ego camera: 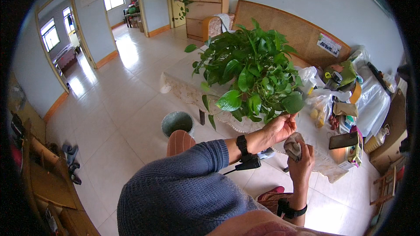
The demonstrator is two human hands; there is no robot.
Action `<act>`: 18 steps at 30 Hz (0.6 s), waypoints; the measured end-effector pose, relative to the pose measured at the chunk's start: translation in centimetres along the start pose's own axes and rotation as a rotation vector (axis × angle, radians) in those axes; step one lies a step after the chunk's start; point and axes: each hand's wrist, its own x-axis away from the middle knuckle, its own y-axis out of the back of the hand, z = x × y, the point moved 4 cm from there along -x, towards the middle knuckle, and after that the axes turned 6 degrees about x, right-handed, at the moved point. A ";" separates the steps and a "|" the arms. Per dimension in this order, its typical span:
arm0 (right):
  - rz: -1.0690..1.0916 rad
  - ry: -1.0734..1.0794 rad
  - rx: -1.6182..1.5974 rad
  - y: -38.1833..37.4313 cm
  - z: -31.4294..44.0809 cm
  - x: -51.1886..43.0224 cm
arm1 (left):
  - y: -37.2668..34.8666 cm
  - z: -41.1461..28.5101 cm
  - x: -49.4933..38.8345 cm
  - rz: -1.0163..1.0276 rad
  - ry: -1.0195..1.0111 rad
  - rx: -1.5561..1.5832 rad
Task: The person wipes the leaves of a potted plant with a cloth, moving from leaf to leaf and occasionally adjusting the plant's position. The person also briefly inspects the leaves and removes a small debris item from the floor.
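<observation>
A large leafy pothos plant [249, 65] spreads over the lace-edged tablecloth [183, 85] before me, its pot hidden by the foliage. At its near right edge, my left hand [283, 127] pinches the lower edge of a broad green leaf [293, 102]; the fingertips are partly hidden. Just below, my right hand [303, 160] grips a bunched grey-brown cloth [293, 145]. The cloth is close to my left hand and apart from the leaf. Both wrists wear black straps.
Plastic bags [323, 105], a dark bottle [334, 80] and a smartphone [343, 140] crowd the table's right side. A grey-green bucket [178, 123] stands on the tiled floor by my knee. Behind the plant is a woven-back bench [279, 29]; slippers [70, 152] lie at left.
</observation>
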 end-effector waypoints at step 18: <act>0.039 0.035 -0.039 -0.6 -0.1 0.9 | -0.9 -1.4 0.2 -0.205 -0.030 -0.213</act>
